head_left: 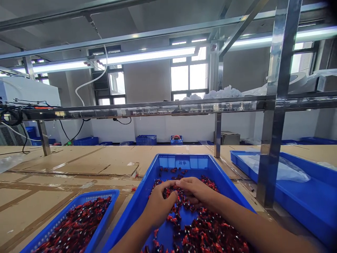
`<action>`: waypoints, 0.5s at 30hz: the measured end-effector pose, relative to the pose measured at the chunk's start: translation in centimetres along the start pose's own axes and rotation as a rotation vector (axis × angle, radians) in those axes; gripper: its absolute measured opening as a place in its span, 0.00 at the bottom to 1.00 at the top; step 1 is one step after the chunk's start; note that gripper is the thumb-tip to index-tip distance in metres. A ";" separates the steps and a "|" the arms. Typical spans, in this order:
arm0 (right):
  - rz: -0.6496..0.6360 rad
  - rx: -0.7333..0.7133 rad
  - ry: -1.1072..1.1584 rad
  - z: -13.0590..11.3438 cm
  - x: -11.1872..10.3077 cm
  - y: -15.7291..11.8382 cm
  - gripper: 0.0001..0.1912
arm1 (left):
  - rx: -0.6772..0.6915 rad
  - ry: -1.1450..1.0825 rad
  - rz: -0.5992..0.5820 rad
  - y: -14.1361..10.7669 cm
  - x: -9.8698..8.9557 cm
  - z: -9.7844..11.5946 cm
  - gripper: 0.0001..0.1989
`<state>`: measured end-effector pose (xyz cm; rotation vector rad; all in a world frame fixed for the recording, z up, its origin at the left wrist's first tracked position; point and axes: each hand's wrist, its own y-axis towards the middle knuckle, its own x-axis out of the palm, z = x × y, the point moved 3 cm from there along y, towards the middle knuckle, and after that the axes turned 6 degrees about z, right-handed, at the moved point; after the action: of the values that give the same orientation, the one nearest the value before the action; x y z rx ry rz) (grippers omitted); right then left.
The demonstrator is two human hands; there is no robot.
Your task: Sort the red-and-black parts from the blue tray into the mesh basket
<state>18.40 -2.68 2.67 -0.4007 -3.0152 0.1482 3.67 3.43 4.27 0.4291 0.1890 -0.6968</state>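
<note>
Currently: left hand (160, 202) and right hand (197, 191), loosely curled, tips meeting, anything held impossible to tell, above red-and-black pieces (210, 232) in a blue tray (168, 161), where slack pinching could drop one.

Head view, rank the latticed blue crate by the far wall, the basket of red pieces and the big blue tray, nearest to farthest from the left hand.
From the left hand:
1. Big blue tray: directly below it.
2. Basket of red pieces: to its left.
3. Latticed blue crate: ahead, by the far wall.
</note>
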 end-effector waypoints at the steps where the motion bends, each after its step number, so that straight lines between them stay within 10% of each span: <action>1: -0.021 -0.035 -0.034 0.0 0.3 -0.1 0.18 | 0.000 -0.004 -0.014 0.0 0.0 0.1 0.22; 6: -0.082 -0.205 -0.152 -0.6 1.0 -0.5 0.17 | -0.028 -0.046 -0.048 -0.1 0.1 0.3 0.23; 15: -0.221 -0.073 0.251 -0.8 0.7 -0.6 0.06 | -0.204 -0.304 0.002 0.2 0.3 -0.6 0.31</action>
<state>17.63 -3.02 3.56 -0.0810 -2.7951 -0.0276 4.00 3.66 3.75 0.1250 -0.0280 -0.7235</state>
